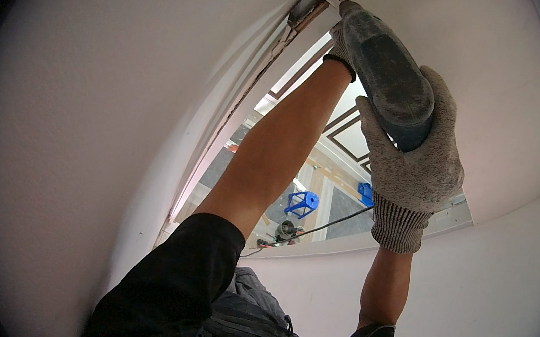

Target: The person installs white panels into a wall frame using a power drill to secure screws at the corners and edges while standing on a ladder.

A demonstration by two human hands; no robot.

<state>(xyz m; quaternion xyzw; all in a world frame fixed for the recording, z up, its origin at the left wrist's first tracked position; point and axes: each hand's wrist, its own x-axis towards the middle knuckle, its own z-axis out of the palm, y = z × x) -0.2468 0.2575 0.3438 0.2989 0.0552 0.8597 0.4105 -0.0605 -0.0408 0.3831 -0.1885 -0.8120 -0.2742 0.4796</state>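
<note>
A dark, dusty power drill (389, 75) points up toward the white panel (450, 22) at the top. Its narrow nose is close to the panel's edge; whether the tip touches cannot be made out. My right hand (412, 162), in a grey speckled knit glove, wraps round the rear of the drill from below. My left hand (340, 48), gloved too, reaches up beside the drill's front end. The drill hides most of it, so its fingers do not show. Near it runs a rough, broken gap (294, 30) along the wall's edge.
A white wall (84, 146) fills the left side. Through an opening below the panel, a blue stool (303, 203) and part of another blue stool (366, 194) stand on a lower floor. A dark cord (337, 222) crosses the opening toward my right wrist.
</note>
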